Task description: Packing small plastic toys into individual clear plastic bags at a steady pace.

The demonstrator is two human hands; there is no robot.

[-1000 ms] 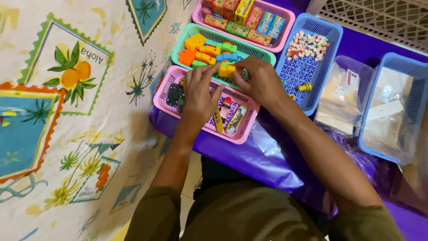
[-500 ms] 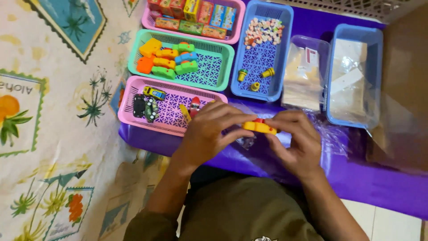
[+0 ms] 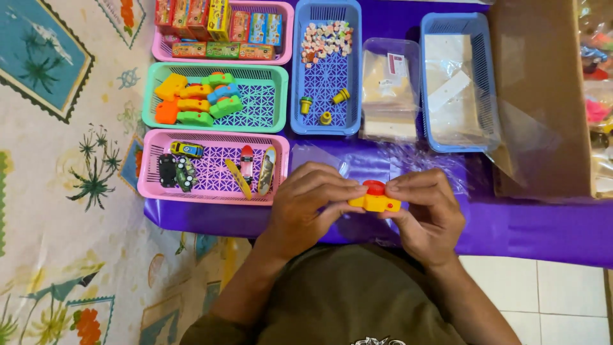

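Between both hands (image 3: 373, 207), fingertips hide the yellow toy's (image 3: 375, 202) ends.

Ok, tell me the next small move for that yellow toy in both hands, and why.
Probably lift the yellow toy toward the clear bags just beyond. Left hand and right hand both pinch it over the purple cover, outside every basket, and no bag is in hand yet.
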